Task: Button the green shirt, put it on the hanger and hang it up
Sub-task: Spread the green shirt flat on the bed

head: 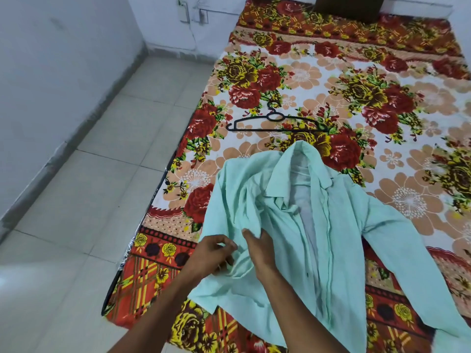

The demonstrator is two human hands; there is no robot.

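**Green shirt on the bed, front open, hands at the left panel**

Green shirt [305, 225] lies face up near the bed's [420, 118] near edge, collar toward the far end; front unbuttoned, pale inner lining showing down the middle; its left-hand panel is bunched and creased, its right-hand sleeve spread flat toward the near right corner; hem hangs slightly over the near edge.

Left hand [211, 256] sits at the bunched panel, fingers curled with fingertips close together, apparently pinching a fold of cloth; what exactly is between them I cannot tell. Right hand [257, 250] rests on the shirt just beside it, fingers fairly straight, pressing into the fabric.

Black hanger [276, 122] lies flat on the bedspread beyond the collar, apart from the shirt, hook pointing to the far end; untouched, I judge.

Step in hand, as I read it: straightening the crumpled panel so the plackets can meet. To do it well: pull the bunched side out flat first; bring both front edges parallel down the centre; start at the collar and work down so buttons and holes stay matched; keep one hand pinning the cloth while the other threads.

Beyond the bed: pale tiled floor [89, 187] on the left; white wall [51, 59] behind.
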